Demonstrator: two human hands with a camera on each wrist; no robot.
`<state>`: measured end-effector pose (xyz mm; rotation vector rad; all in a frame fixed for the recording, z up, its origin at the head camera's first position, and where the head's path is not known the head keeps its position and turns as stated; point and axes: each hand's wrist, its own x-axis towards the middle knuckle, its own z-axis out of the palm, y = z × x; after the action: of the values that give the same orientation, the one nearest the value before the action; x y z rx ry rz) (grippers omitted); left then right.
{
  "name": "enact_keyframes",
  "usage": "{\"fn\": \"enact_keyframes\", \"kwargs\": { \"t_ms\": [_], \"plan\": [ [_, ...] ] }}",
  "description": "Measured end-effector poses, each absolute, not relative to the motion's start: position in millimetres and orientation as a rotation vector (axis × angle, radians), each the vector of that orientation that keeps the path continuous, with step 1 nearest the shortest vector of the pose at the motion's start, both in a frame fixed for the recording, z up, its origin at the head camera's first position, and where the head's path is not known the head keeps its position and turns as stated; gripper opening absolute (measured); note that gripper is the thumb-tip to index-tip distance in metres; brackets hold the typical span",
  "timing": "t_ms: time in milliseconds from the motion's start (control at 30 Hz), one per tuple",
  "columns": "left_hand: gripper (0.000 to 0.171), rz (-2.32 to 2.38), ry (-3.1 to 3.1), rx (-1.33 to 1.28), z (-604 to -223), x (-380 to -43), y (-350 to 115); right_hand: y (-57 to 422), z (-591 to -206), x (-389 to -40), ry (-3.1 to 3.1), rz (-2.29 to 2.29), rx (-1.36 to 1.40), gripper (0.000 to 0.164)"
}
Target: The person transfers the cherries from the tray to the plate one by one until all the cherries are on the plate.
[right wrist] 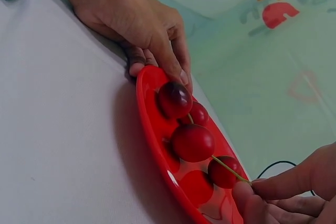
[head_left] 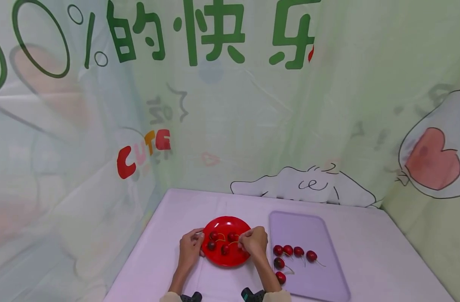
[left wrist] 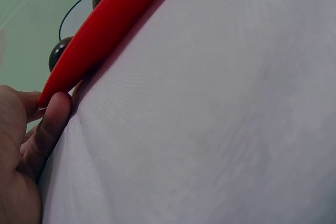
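Note:
A round red plate (head_left: 230,261) rests on the table with several dark red cherries in it. At its left rim, my left hand (head_left: 190,248) grips the edge between thumb and fingers; the left wrist view shows the rim between the digits of the left hand (left wrist: 31,140). Over the plate's right side, my right hand (head_left: 255,241) pinches the end of a green stem. That stem runs to a cherry (right wrist: 194,143) lying in the plate, seen in the right wrist view near the right hand (right wrist: 299,187).
Right of the plate lies a pale purple tray (head_left: 313,235). Several stemmed cherries (head_left: 298,251) form a row and a column along its left part. The table (head_left: 188,205) has a white cover, and printed curtains (head_left: 222,126) hang behind and at both sides.

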<state>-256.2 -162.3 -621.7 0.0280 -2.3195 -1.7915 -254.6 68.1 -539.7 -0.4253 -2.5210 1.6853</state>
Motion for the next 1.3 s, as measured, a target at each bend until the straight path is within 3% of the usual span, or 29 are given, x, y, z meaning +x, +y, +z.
{"fn": "enact_keyframes", "kwargs": {
  "t_ms": [1300],
  "plan": [
    [0.032,-1.811,-2.332,0.078,-624.6,-262.0,-164.6,46.6,-544.0,-265.2,-2.681,1.371,-0.426,0.012]
  ]
}}
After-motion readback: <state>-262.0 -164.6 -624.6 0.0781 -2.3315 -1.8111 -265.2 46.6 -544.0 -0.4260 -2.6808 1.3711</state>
